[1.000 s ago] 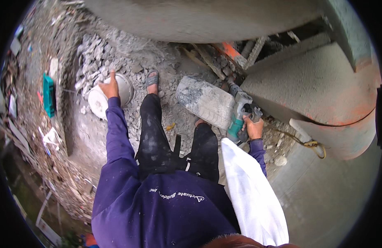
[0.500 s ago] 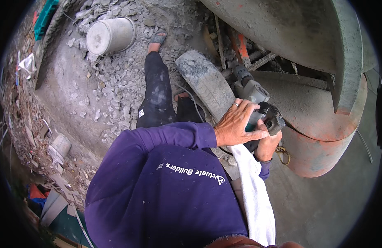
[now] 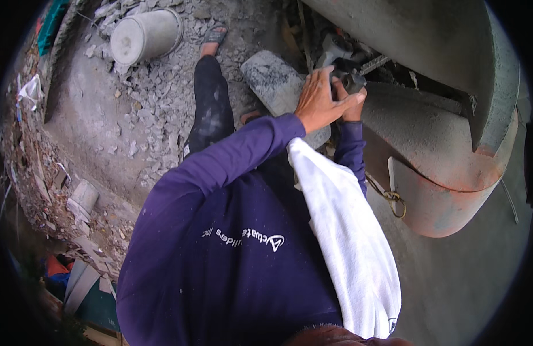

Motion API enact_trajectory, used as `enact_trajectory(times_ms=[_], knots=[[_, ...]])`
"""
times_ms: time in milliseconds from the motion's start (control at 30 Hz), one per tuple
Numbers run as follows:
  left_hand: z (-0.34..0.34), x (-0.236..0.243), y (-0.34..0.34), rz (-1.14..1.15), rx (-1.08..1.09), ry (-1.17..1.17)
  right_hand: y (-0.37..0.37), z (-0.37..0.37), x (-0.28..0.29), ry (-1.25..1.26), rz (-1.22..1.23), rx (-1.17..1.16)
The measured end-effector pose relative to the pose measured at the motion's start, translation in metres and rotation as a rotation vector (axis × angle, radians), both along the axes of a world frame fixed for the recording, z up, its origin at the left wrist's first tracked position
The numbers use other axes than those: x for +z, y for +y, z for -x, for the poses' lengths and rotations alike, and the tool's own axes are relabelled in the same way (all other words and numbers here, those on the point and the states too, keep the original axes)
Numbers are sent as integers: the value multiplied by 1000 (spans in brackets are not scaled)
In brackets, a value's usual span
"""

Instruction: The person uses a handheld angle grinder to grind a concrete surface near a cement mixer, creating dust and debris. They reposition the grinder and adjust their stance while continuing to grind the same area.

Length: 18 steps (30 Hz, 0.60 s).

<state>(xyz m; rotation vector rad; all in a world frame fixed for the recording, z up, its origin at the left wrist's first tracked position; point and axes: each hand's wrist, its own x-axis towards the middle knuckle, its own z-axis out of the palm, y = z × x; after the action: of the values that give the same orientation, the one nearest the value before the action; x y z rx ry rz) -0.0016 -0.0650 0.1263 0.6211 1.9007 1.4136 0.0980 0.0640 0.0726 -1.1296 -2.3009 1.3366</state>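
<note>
Tool (image 3: 334,51) up front, tucked beneath the curved concrete (image 3: 405,40), and both hands are on it! Left hand (image 3: 319,102) comes across from the side, fingers bent over the body, thumb spread well away from them; whether that grip clamps or merely rests, I cannot tell. Right hand (image 3: 351,106) sits behind and beside it, wrapped about the rear of the tool by the look of it, though the left hand covers much of its fingers.

And how far along are we? Broken rubble (image 3: 157,127) lies loose all over the ground, so plenty of breaking looks done, I'd judge. The long block (image 3: 271,75) beside the tool lies in one piece as far as I can see, and the curved concrete above and the round column (image 3: 445,144) to the right stand largely whole. What is left among the debris behind the tool, I can't say.

Bucket (image 3: 142,40) rests tipped on the rubble, base showing, no hand near it. Now the hard parts: the tool's working end is lost in the dark gap, its trigger is out of sight behind the hands, the purple sleeve blocks one leg, and the white cloth (image 3: 358,242) hides part of the right forearm.
</note>
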Motion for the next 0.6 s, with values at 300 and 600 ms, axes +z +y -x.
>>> enact_trajectory(times_ms=[300, 600], knots=[[-4, 5, 23, 212, 87, -184, -36, -8, -28, 64, 196, -120], [8, -22, 53, 254, 150, 139, -14, -6, -45, 43, 171, -115]])
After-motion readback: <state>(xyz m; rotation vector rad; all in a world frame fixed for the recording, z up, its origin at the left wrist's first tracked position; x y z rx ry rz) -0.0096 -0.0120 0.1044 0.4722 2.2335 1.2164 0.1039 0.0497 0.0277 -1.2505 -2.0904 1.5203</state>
